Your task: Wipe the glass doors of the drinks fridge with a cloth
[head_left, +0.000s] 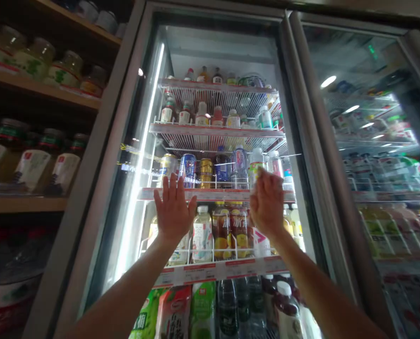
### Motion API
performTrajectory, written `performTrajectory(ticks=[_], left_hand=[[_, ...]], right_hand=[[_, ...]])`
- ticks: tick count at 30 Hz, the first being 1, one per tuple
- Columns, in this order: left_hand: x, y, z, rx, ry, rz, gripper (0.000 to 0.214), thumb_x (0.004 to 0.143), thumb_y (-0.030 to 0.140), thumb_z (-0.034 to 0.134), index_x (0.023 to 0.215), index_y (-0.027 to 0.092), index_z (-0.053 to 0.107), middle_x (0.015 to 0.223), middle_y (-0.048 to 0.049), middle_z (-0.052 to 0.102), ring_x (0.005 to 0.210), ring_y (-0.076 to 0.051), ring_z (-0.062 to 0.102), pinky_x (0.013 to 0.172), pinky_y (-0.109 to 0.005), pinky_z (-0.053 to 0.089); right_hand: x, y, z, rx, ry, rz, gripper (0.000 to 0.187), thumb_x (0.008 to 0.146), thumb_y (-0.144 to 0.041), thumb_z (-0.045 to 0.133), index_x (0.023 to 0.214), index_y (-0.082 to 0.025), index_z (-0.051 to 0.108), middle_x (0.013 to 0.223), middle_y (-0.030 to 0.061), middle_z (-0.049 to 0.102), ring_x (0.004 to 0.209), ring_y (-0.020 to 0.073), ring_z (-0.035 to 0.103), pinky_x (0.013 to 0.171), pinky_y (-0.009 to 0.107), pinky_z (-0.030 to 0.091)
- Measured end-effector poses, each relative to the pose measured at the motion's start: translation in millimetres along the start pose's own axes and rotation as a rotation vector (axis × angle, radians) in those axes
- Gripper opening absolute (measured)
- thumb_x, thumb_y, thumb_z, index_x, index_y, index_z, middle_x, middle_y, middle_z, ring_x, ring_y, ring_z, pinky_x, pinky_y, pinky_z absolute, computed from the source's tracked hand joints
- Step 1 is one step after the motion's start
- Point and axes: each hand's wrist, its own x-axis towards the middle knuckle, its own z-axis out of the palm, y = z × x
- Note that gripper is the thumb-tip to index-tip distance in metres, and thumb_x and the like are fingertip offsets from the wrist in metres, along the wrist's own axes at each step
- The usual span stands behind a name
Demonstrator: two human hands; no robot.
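My left hand (174, 207) is raised at the lit drinks fridge, fingers spread and pointing up, holding nothing. It is in front of the shelf edge, between a blue can (188, 170) above and a white-labelled tea bottle (202, 235) to its lower right. My right hand (267, 203) is up at about the same height, to the right. Its fingers are blurred but look stretched upward, with no held object visible. Behind it stands a white-capped bottle (256, 157). Whether either palm touches the glass door (210, 42) cannot be made out.
Brown iced tea bottles (222, 233) stand between my hands. Green and red packs (174, 313) and dark bottles fill the lowest shelf. A metal door frame (325, 188) separates a second fridge on the right. Wooden shelves (26, 204) with jars and bottles are on the left.
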Motion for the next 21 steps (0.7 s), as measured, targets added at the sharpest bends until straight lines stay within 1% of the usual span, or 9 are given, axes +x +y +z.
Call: performTrajectory(ticks=[3, 5, 6, 8, 13, 15, 17, 18, 21], left_hand=[[-0.1, -3.8, -2.5, 0.001, -0.007, 0.028, 0.061, 0.09, 0.046, 0.03, 0.142, 0.014, 0.026, 0.149, -0.0159, 0.027, 0.14, -0.03, 0.018, 0.111, -0.055, 0.014], [0.1, -7.1, -3.7, 0.003, -0.009, 0.05, 0.062, 0.09, 0.046, 0.031, 0.142, 0.014, 0.026, 0.148, -0.0164, 0.028, 0.139, -0.031, 0.018, 0.111, -0.055, 0.015], [0.0, -8.6, -4.0, 0.003, -0.006, 0.06, 0.062, 0.09, 0.046, 0.031, 0.143, 0.014, 0.026, 0.148, -0.0165, 0.027, 0.139, -0.031, 0.018, 0.111, -0.055, 0.015], [-1.0, -10.6, -4.1, 0.0, -0.006, 0.08, 0.062, 0.09, 0.046, 0.032, 0.143, 0.014, 0.026, 0.148, -0.0169, 0.027, 0.139, -0.031, 0.018, 0.111, -0.055, 0.016], [-5.4, -8.8, -3.9, -0.002, 0.0, 0.083, 0.061, 0.091, 0.043, 0.032, 0.144, 0.016, 0.021, 0.149, -0.0159, 0.026, 0.14, -0.03, 0.017, 0.11, -0.055, 0.016], [-6.1, -7.2, -4.0, -0.005, 0.003, 0.073, 0.061, 0.09, 0.043, 0.033, 0.145, 0.017, 0.02, 0.15, -0.015, 0.025, 0.14, -0.03, 0.017, 0.111, -0.055, 0.016], [-6.1, -6.5, -4.2, -0.008, -0.004, 0.071, 0.062, 0.09, 0.043, 0.033, 0.144, 0.016, 0.02, 0.15, -0.0157, 0.024, 0.14, -0.03, 0.017, 0.111, -0.055, 0.015], [-6.0, -6.6, -4.3, -0.008, -0.006, 0.072, 0.062, 0.09, 0.043, 0.033, 0.144, 0.016, 0.021, 0.149, -0.0162, 0.025, 0.14, -0.031, 0.017, 0.11, -0.056, 0.015], [-6.3, -8.8, -4.8, -0.004, -0.007, 0.086, 0.062, 0.091, 0.044, 0.032, 0.144, 0.015, 0.02, 0.149, -0.0167, 0.026, 0.14, -0.031, 0.018, 0.11, -0.056, 0.016]], right_hand=[[-12.4, -58.9, 7.1, 0.074, -0.097, -0.217, 0.058, 0.087, -0.028, 0.035, 0.143, -0.013, 0.027, 0.15, 0.0086, 0.026, 0.141, 0.0272, 0.011, 0.111, 0.051, 0.023], [-20.4, -75.2, 8.9, 0.091, -0.106, -0.325, 0.055, 0.087, -0.029, 0.035, 0.141, -0.014, 0.032, 0.151, 0.0054, 0.026, 0.141, 0.0242, 0.011, 0.112, 0.048, 0.022], [-23.8, -73.6, 8.6, 0.086, -0.097, -0.341, 0.054, 0.087, -0.029, 0.035, 0.14, -0.015, 0.034, 0.15, 0.004, 0.027, 0.141, 0.0228, 0.012, 0.113, 0.047, 0.021], [-28.9, -52.2, 5.3, 0.054, -0.05, -0.271, 0.052, 0.088, -0.027, 0.034, 0.138, -0.016, 0.037, 0.149, 0.0038, 0.032, 0.141, 0.0217, 0.014, 0.113, 0.046, 0.021], [-31.4, 39.2, -7.7, -0.026, 0.085, 0.088, 0.051, 0.089, -0.028, 0.03, 0.135, -0.009, 0.041, 0.144, 0.0133, 0.037, 0.138, 0.0271, 0.022, 0.11, 0.051, 0.024], [-29.4, 51.4, -8.8, -0.039, 0.126, 0.206, 0.054, 0.089, -0.028, 0.029, 0.139, -0.009, 0.036, 0.145, 0.0148, 0.035, 0.138, 0.0298, 0.023, 0.108, 0.055, 0.025], [-28.9, 36.7, -6.3, -0.02, 0.124, 0.235, 0.057, 0.089, -0.028, 0.029, 0.143, -0.012, 0.027, 0.147, 0.0139, 0.031, 0.138, 0.0315, 0.019, 0.107, 0.059, 0.024], [-29.7, 20.5, -4.0, 0.005, 0.1, 0.196, 0.058, 0.089, -0.028, 0.03, 0.145, -0.013, 0.023, 0.148, 0.0131, 0.029, 0.139, 0.0316, 0.017, 0.107, 0.059, 0.024], [-34.3, -43.3, 4.3, 0.09, -0.015, -0.089, 0.061, 0.088, -0.027, 0.033, 0.146, -0.013, 0.019, 0.15, 0.0092, 0.027, 0.141, 0.0276, 0.011, 0.11, 0.054, 0.023]])
